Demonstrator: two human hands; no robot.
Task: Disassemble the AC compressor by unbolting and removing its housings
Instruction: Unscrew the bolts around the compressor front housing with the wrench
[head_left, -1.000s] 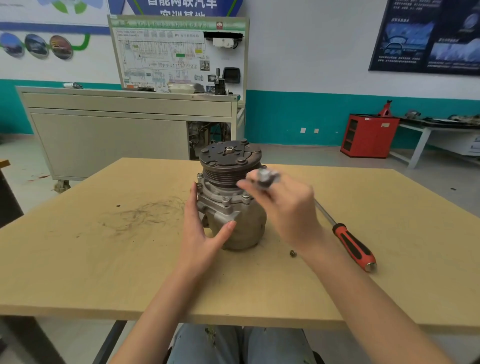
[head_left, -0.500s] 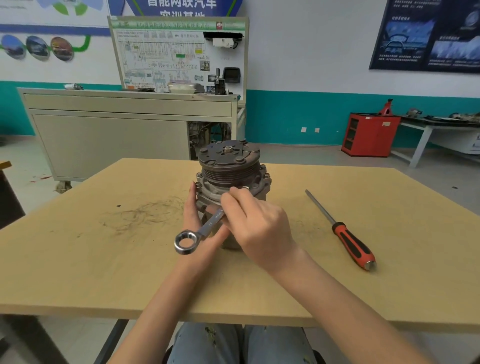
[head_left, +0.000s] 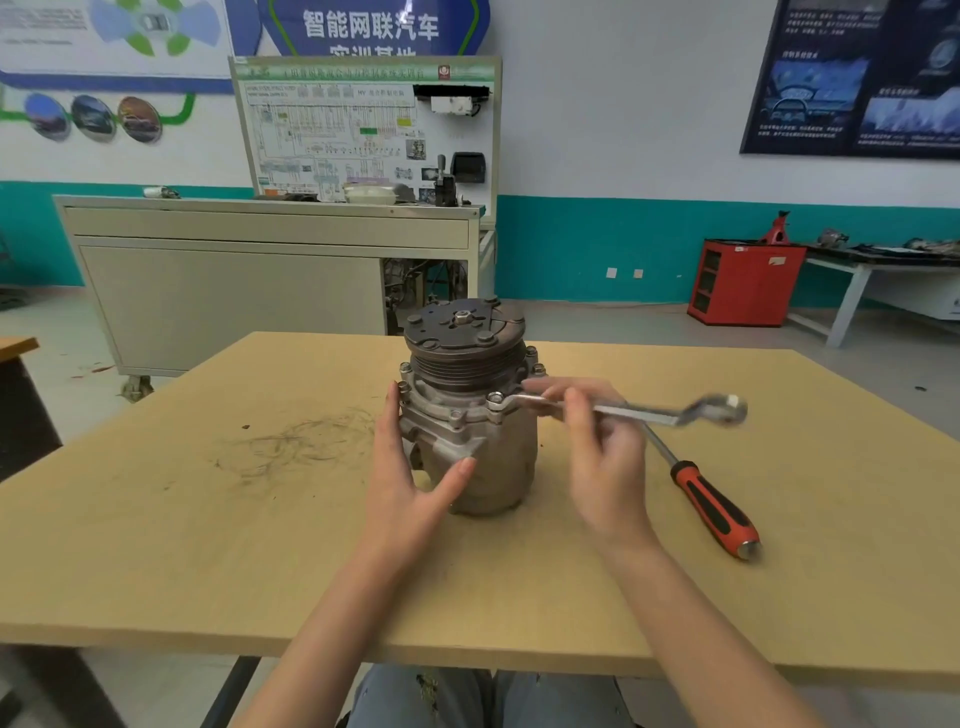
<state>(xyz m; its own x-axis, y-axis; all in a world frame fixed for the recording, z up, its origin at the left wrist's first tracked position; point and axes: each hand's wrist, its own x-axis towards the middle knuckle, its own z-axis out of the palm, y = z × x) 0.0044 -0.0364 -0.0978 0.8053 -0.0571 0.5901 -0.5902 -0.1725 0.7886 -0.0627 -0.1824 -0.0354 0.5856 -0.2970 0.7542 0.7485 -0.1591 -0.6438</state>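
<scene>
The grey AC compressor (head_left: 493, 457) stands upright on the wooden table (head_left: 208, 545), its dark pulley and clutch plate on top. Several bolts ring the flange under the pulley. My left hand (head_left: 410, 478) rests open against the compressor's left side, fingers up the housing and thumb across its front. My right hand (head_left: 602, 462) holds the shaft of a silver ring wrench (head_left: 649, 413). The wrench lies level, one ring end set on a front-right flange bolt (head_left: 496, 399), the other end sticking out to the right, blurred.
A red-and-black handled screwdriver (head_left: 711, 506) lies on the table right of my right hand. Dark scribble marks (head_left: 301, 447) cover the table's left half. A grey training bench (head_left: 260, 280) stands behind the table, a red cabinet (head_left: 743, 280) further right.
My right hand swung the wrench from pointing down-left over my left hand to lying level toward the right, its ring end now on a front-right flange bolt. My left hand stayed on the compressor.
</scene>
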